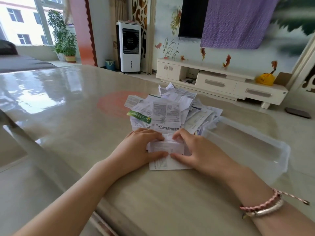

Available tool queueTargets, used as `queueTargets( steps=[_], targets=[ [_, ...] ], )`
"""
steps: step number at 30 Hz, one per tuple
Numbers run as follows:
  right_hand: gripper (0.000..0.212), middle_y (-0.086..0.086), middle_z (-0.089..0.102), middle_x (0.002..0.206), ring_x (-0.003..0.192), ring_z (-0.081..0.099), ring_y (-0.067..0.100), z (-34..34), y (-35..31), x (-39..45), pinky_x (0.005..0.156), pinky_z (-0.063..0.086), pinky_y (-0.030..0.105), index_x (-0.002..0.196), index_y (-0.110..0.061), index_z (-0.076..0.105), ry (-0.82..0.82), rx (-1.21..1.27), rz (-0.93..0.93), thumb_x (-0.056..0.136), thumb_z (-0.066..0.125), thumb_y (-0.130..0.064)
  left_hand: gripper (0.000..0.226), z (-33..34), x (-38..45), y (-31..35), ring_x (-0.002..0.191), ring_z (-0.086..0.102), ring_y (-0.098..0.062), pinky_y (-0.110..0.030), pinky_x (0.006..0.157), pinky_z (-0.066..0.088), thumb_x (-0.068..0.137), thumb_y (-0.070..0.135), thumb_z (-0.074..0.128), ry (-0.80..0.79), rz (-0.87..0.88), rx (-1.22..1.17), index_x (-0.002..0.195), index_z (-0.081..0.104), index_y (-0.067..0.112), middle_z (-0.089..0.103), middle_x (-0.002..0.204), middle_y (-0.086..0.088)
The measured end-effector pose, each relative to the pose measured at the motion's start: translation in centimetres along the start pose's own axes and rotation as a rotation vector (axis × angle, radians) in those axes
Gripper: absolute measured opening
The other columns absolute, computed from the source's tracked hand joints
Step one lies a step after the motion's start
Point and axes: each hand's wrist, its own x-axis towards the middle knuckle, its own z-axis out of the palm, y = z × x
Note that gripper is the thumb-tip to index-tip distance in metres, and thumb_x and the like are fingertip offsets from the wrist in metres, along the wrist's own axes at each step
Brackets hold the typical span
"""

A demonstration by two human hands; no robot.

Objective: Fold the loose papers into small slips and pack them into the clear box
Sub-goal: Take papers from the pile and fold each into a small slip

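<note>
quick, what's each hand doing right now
Left hand: fingers and thumb pinch the folded paper on the table.
Right hand: pinches the same paper from the other side.

A white printed leaflet [166, 127] lies just beyond the hands, on the near edge of a pile of papers. Its bold heading, in Chinese characters, reads "小儿感冒颗粒说明书". The small print on it is too fine to read. Beside it, a green slip [139, 117] carries white characters, too blurred to make out.
</note>
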Motion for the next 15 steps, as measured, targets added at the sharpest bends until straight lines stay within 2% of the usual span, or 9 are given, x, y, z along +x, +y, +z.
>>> queueTargets(
  steps=[3,7,11,13,15],
  targets=[
    [0.033,-0.013,0.06,0.111,0.091,0.057,0.006,-0.3,-0.2,-0.3,0.082,0.048,0.029,0.114,-0.029,0.053,-0.032,-0.015,-0.013,0.087,0.063,-0.047,0.071,-0.1,-0.1,0.1,0.118,0.046,-0.005,-0.032,0.104,0.038,0.06,0.082,0.05,0.025,0.009,-0.028,0.113,0.066,0.037,0.059,0.122,0.021],
    [0.03,-0.012,0.063,0.117,0.104,0.06,0.009,-0.1,-0.3,-0.4,0.087,0.049,0.035,0.114,-0.027,0.058,-0.017,-0.038,-0.041,0.089,0.059,-0.044,0.056,-0.1,-0.1,0.2,0.105,0.05,-0.007,-0.033,0.093,0.043,0.07,0.075,0.05,0.055,0.078,0.006,0.104,0.067,0.034,0.06,0.108,0.019],
    [0.039,-0.017,0.061,0.11,0.099,0.057,0.002,-0.3,-0.2,-0.7,0.084,0.049,0.029,0.117,-0.029,0.059,-0.011,0.051,-0.031,0.085,0.063,-0.051,0.047,-0.2,-0.4,1.1,0.103,0.055,-0.003,-0.025,0.087,0.045,0.083,0.065,0.044,0.1,0.08,-0.019,0.113,0.065,0.035,0.063,0.109,0.019],
    [0.029,-0.015,0.063,0.102,0.092,0.057,0.001,-0.2,0.0,-0.7,0.082,0.049,0.03,0.107,-0.026,0.065,-0.005,0.125,-0.033,0.087,0.064,-0.046,0.042,-0.4,-0.7,1.3,0.099,0.06,-0.003,-0.029,0.084,0.049,0.087,0.06,0.042,0.121,0.029,-0.105,0.114,0.064,0.036,0.066,0.109,0.019],
    [0.022,-0.006,0.063,0.084,0.079,0.059,0.008,0.1,0.1,-0.5,0.077,0.049,0.037,0.087,-0.018,0.067,0.047,0.243,-0.017,0.091,0.061,-0.039,0.036,-0.5,-0.8,1.5,0.088,0.062,-0.002,-0.031,0.078,0.051,0.089,0.056,0.044,0.151,-0.001,-0.163,0.112,0.064,0.037,0.069,0.097,0.018]
  ],
)
